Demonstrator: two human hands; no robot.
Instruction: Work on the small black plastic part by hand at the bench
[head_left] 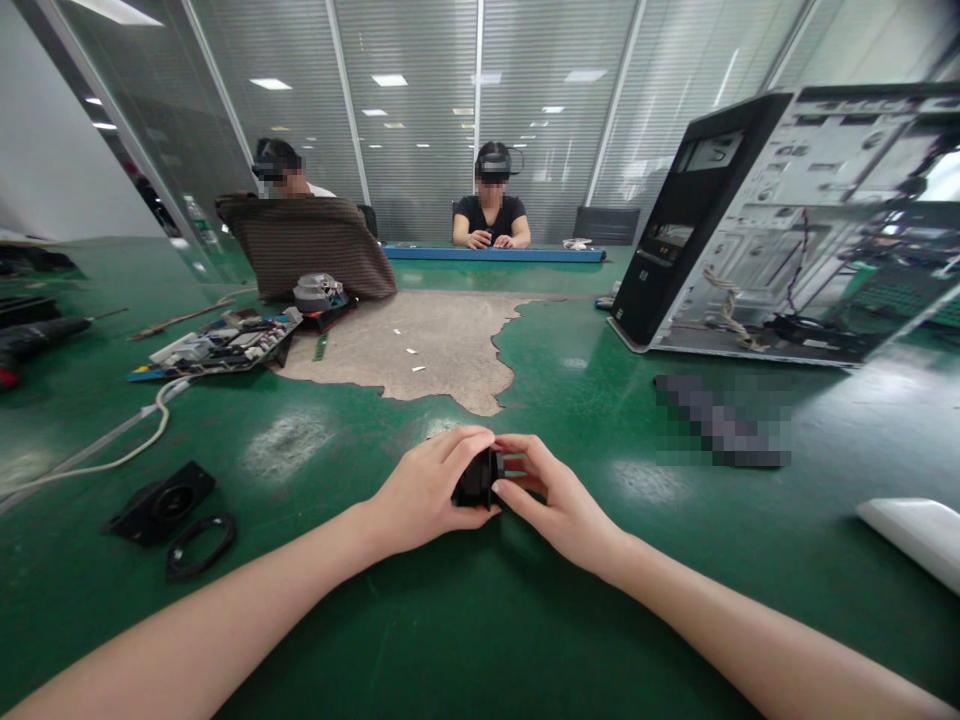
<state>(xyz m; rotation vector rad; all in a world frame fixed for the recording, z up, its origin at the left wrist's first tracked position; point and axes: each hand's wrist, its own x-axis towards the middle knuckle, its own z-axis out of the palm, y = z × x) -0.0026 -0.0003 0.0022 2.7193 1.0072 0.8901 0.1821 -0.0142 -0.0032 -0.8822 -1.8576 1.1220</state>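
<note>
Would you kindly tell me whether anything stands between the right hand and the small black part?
Nothing visible does: the right hand touches the small black part directly, and the left hand holds it from the other side.

Electronics workshop, set up in an office-type room. Bench is a scuffed, glossy green tabletop [570, 410]. On it: open-sided black-and-silver metal PC tower case [682, 220], beige wire bundle [726, 300] showing inside; bare circuit board crowded with components [225, 345]; black-and-red drill-like power tool [46, 337], cut off by frame edge; thin white cable [161, 410]. Office cues: tall glass partition with pale horizontal blinds and slim metal uprights [412, 115], rectangular white ceiling light [116, 11], dark-backed chair [607, 222]. A person in a black short-sleeved top [491, 215] works across the table.
</note>
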